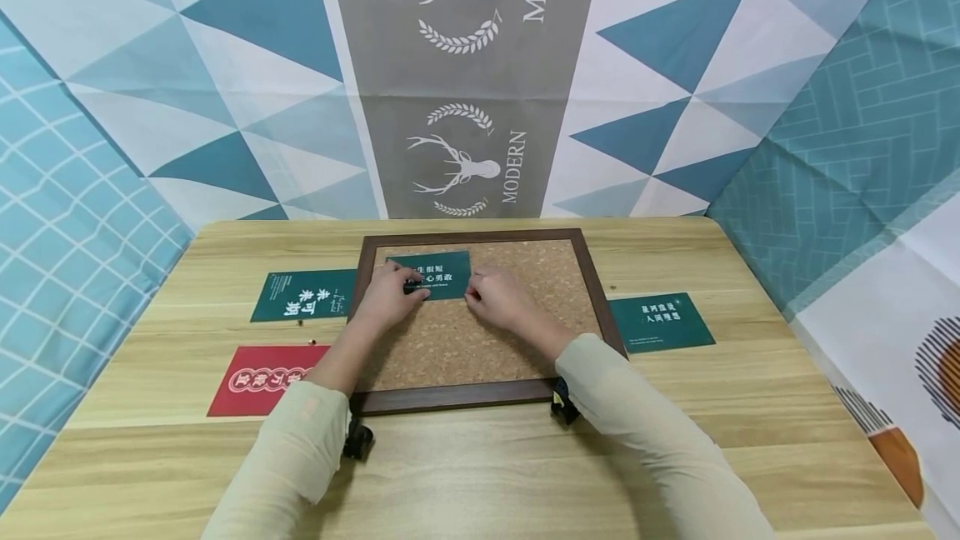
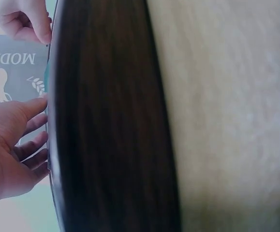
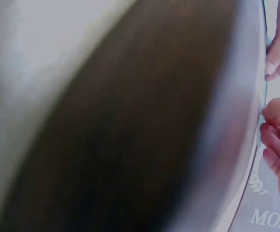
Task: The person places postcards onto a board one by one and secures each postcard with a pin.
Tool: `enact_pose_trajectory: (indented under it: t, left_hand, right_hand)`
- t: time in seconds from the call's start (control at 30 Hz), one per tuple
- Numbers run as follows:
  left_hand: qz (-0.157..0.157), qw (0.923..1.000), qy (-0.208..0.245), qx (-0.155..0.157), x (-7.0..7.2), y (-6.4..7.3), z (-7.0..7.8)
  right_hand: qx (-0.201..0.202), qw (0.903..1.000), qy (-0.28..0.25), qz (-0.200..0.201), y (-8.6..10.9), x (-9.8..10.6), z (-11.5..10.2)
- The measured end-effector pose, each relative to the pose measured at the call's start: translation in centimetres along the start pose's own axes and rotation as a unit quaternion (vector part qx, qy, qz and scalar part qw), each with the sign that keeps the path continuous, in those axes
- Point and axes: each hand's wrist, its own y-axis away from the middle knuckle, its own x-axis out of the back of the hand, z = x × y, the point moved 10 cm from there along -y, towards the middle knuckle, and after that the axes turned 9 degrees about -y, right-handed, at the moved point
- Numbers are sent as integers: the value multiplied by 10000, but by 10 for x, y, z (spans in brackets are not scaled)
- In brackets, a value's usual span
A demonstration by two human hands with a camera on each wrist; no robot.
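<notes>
Green card (image 1: 444, 263) lies partly hidden beneath the spread left hand (image 1: 388, 297); the right hand (image 1: 498, 297) pinches a barely visible speck (image 2: 47, 45).

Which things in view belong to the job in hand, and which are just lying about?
In the job:
- left hand, on the card
- right hand, at its right edge
- middle green card
- cork board

Lying about, though perhaps for later:
- left green card
- red card
- right green card
- small brassy bits

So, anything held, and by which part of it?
Green card on the corkboard: left hand rests on its left part; right hand at right edge, pinch unclear.
</notes>
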Motion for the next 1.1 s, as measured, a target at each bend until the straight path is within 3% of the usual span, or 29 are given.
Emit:
enact_pose_trajectory:
  t: [0.13,0.33,0.67,1.1]
  left_hand:
    - [-6,10000,2,-50,0,0,1]
    - [-36,10000,-6,-49,-1,-1,1]
    - [-46,10000,17,-83,-3,-1,3]
    - [22,10000,33,-91,1,1,1]
  right_hand:
    - [-507,9953,-765,-307,-1,-1,11]
    - [-1015,9842,-1389,-426,0,-3,25]
    - [-750,9873,-1373,-293,1,-1,26]
    - [-824,9840,-1526,-402,-3,-5,27]
